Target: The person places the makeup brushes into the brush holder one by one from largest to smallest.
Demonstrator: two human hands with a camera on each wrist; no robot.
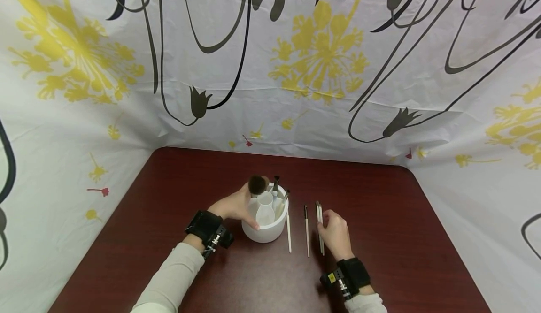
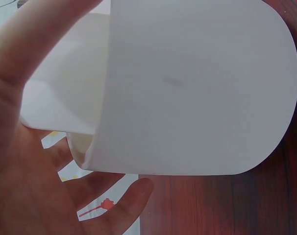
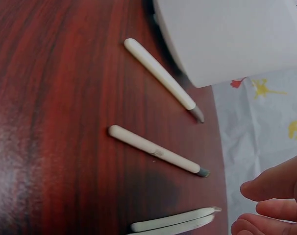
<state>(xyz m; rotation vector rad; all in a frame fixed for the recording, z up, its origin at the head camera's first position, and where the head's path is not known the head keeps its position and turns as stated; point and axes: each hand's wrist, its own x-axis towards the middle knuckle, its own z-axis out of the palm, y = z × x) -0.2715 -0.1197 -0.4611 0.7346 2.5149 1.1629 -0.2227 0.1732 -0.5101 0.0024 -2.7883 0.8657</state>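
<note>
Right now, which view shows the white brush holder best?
The head view: it takes in the white brush holder from above, rim and compartments included. The left wrist shows mostly outer wall; the right wrist, a cropped side.

In the head view, the white holder (image 1: 265,235) is hiding the lower ends of its brushes (image 1: 275,186), a large dark brush (image 1: 257,185) is covering part of the left hand (image 1: 236,206), and the right hand (image 1: 336,234) is concealing some of its fingers. The bottom edge is cutting off both sleeves (image 1: 171,275) and the counter (image 1: 422,256). In the left wrist view, the holder is running past the top edge, and a faint mark (image 2: 173,82) on its wall is looking too blurred to read. In the right wrist view, the bottom edge is cropping the lowest brush (image 3: 185,226), the right edge the right hand.
</note>
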